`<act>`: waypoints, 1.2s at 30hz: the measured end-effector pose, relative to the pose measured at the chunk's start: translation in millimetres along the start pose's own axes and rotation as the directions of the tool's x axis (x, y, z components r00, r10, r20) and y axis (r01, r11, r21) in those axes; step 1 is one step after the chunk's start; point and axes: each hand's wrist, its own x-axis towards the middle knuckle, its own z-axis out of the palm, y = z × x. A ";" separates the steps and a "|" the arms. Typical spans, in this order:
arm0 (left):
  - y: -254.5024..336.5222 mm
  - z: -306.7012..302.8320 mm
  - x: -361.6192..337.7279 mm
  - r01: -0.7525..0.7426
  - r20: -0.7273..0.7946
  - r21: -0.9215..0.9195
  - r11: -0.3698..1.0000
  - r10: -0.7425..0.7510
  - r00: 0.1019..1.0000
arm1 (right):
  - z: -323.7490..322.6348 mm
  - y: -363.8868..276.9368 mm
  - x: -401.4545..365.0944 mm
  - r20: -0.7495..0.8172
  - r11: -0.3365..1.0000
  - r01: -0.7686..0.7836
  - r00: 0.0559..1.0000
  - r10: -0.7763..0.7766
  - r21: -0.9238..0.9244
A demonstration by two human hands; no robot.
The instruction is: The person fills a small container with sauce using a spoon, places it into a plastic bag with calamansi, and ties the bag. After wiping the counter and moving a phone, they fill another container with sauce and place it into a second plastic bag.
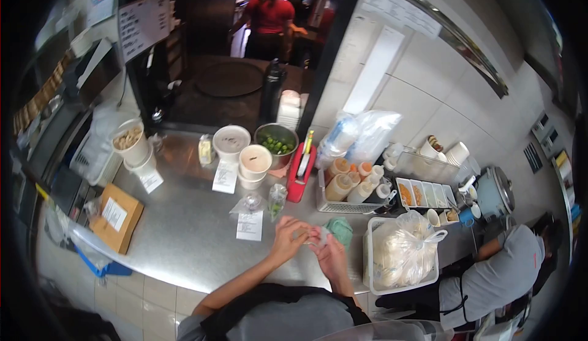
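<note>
Head camera, looking down over a steel counter in a food kitchen, with a metal bowl of limes near the middle of the far edge. Well below the bowl of limes, at the near edge, the person's left hand and right hand meet, the fingers of both closed on a small clear bag; its contents are too blurred to tell. A green cloth lies just right of the hands, below and right of the bowl of limes. Just left of the bowl stand two lidded cups with a paper ticket hanging in front. Between the bowl and the hands lie two tied pouches with a slip. Right of the bowl sits a tray of sauce bottles, and below that a white basket holding a bagged pale bundle. Far right, a co-worker in grey bends away. Judging by this, the cups and pouches look finished, while the bag in hand is not yet set down.
</note>
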 end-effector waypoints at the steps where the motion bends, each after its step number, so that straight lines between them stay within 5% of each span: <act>1: -10.3 7.3 -4.4 0.030 -0.037 -0.057 0.998 -0.032 0.999 | 12.7 -0.1 -1.4 0.040 0.966 0.161 0.987 -0.156 -0.203; 2: -18.2 13.0 -8.9 0.060 -0.071 -0.112 0.992 -0.069 0.995 | 18.6 -2.3 -2.5 0.188 0.721 0.390 0.919 -0.347 -0.572; 5: -12.6 27.6 -18.3 0.268 -0.034 -0.557 0.786 -0.343 0.939 | 30.0 -3.9 -2.0 0.344 0.284 0.518 0.803 -0.487 -0.807; 8: -1.2 30.4 -20.9 0.413 0.125 -0.791 0.451 -0.542 0.831 | 24.4 6.3 2.9 0.304 0.258 0.506 0.777 -0.552 -0.823; 17: -21.4 41.2 -30.3 0.440 0.123 -0.749 0.495 -0.548 0.827 | 13.6 21.6 16.3 0.149 0.475 0.410 0.856 -0.495 -0.779; 20: -18.4 35.0 -28.4 0.552 0.302 -0.766 0.330 -0.573 0.762 | 15.2 20.1 14.2 0.152 0.470 0.407 0.858 -0.490 -0.783; 23: -20.5 28.1 -30.7 0.522 0.357 -0.809 0.269 -0.482 0.801 | -22.3 16.8 29.0 0.091 0.416 0.348 0.847 -0.524 -0.840; 26: 37.2 6.5 -8.4 0.310 0.201 -0.676 0.669 -0.238 0.950 | -54.0 3.5 17.1 0.094 0.414 0.327 0.866 -0.492 -0.850; 27: 34.6 4.6 3.6 0.337 0.185 -0.650 0.681 -0.288 0.940 | -54.3 -1.6 13.7 0.118 0.421 0.334 0.879 -0.462 -0.843; 30: 15.1 7.6 0.1 0.434 0.160 -0.617 0.657 -0.435 0.886 | -16.7 -25.7 5.2 0.053 0.474 0.507 0.721 -0.691 -0.720; 33: -1.3 15.8 0.8 0.429 0.131 -0.670 0.606 -0.473 0.871 | 8.4 -29.7 3.5 0.052 0.366 0.551 0.601 -0.798 -0.750; 36: -11.8 16.4 -5.0 0.512 0.189 -0.673 0.534 -0.544 0.817 | 40.7 -32.5 -7.3 0.296 0.166 0.618 0.573 -0.764 -0.768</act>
